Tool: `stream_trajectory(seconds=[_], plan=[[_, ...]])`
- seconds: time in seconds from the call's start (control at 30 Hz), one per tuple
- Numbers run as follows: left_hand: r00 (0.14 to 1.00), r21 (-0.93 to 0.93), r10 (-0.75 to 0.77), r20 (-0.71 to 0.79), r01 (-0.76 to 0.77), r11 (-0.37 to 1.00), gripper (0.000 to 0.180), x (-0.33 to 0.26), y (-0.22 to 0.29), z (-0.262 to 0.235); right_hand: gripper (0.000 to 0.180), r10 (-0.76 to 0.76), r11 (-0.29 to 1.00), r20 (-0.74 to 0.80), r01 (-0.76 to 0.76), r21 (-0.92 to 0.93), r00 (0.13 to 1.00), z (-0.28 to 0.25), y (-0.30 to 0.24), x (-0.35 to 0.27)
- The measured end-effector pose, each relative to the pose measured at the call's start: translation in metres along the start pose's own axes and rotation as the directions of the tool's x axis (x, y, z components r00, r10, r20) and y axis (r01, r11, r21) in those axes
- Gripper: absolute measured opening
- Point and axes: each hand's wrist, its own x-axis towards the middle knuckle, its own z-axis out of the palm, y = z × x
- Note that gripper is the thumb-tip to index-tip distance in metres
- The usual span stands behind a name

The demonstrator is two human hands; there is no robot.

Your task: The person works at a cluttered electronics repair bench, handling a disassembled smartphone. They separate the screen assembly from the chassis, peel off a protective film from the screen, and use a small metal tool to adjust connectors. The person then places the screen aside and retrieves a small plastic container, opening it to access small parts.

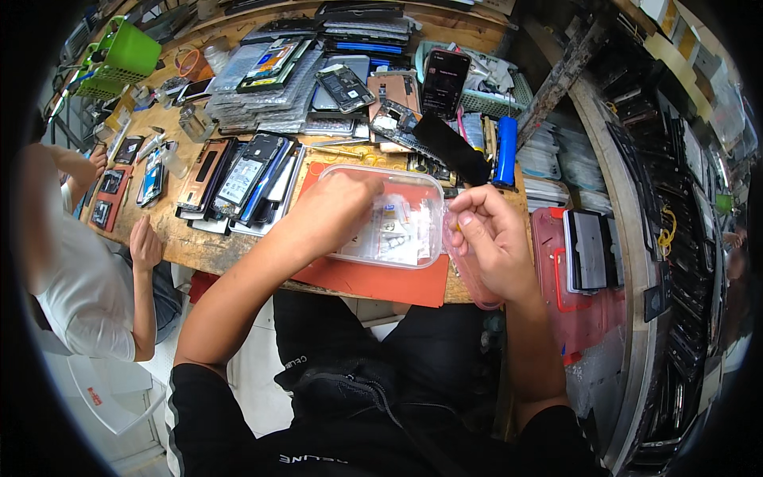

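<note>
A clear plastic box (pixel 387 261) with small plastic bags (pixel 401 230) and tiny parts in it rests on an orange-red mat (pixel 381 283) before me. My left hand (pixel 340 205) is over the box's left side, fingers curled and closed; what they hold, if anything, is hidden. Just off the right side of the box, my right hand (pixel 494 242) is closed, thumb against curled fingers. A small yellowish spot shows at its fingertips, too small to name. Below that hand a clear plastic lid-like piece (pixel 470 280) lies at the table's edge.
Opened phones (pixel 242 179) and bubble-wrapped stacks (pixel 262 103) crowd the left and back. A lit phone (pixel 445 79) stands before a green basket (pixel 515 99), near a blue cylinder (pixel 505 151). Red cases (pixel 554 306) flank my right. Another person (pixel 87 294) sits at left.
</note>
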Motion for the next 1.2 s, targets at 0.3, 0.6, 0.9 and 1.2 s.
stream_trajectory(seconds=[0.3, 0.6, 0.9, 1.2], plan=[[0.947, -0.999, -0.318, 0.043, 0.048, 0.008, 0.024, -0.030, 0.032, -0.026, 0.015, 0.307, 0.713, 0.240, -0.390, 0.583, 0.921, 0.022, -0.014, -0.015], [0.965, -0.948, -0.146, 0.218, 0.245, 0.202, 0.024, -0.071, 0.061, -0.024, 0.012, 0.212, 0.916, 0.052, -0.217, 0.338, 0.976, 0.055, -0.022, -0.041], [0.970, -0.887, -0.242, 0.026, 0.134, 0.442, 0.011, -0.138, 0.076, 0.017, 0.014, 0.026, 0.991, 0.004, -0.025, -0.132, 1.000, 0.088, 0.004, -0.113], [0.973, -0.543, -0.227, -0.045, 0.167, 0.823, 0.016, -0.209, 0.107, 0.004, 0.010, -0.241, 0.903, -0.001, 0.224, -0.366, 0.971, 0.116, 0.014, -0.136]])
